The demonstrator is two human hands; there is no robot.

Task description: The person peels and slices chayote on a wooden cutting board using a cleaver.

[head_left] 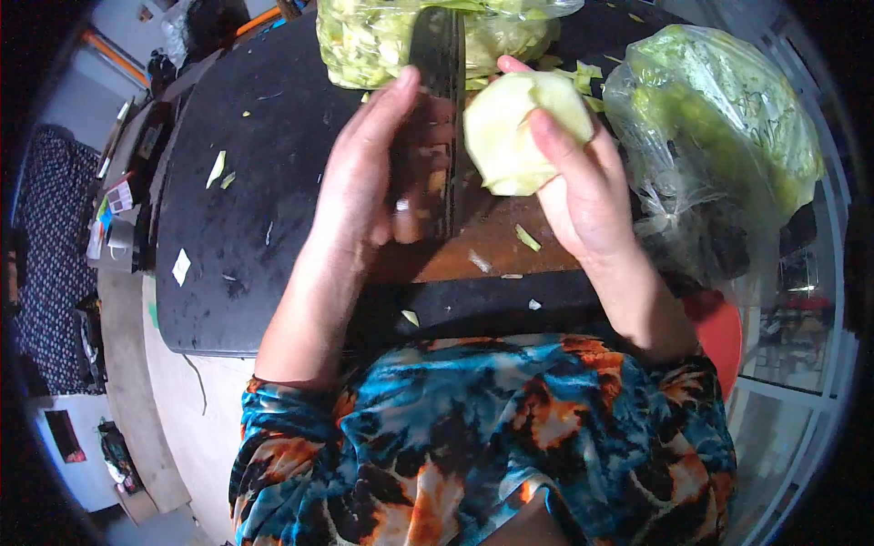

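Peeled vegetable (508,136) in right hand (578,182), scrap-strewn black table (291,155), pale floor (211,428).

Single head-worn view, wide and round-edged, facing forward and steeply down, close above the near edge of the counter (273,182), its near left corner in frame

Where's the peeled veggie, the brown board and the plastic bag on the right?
Peeled veggie (510,136): head view, middle of its pale side.
Brown board (497,238): head view, bare top.
Right-side plastic bag (719,127): head view, its bulging middle.
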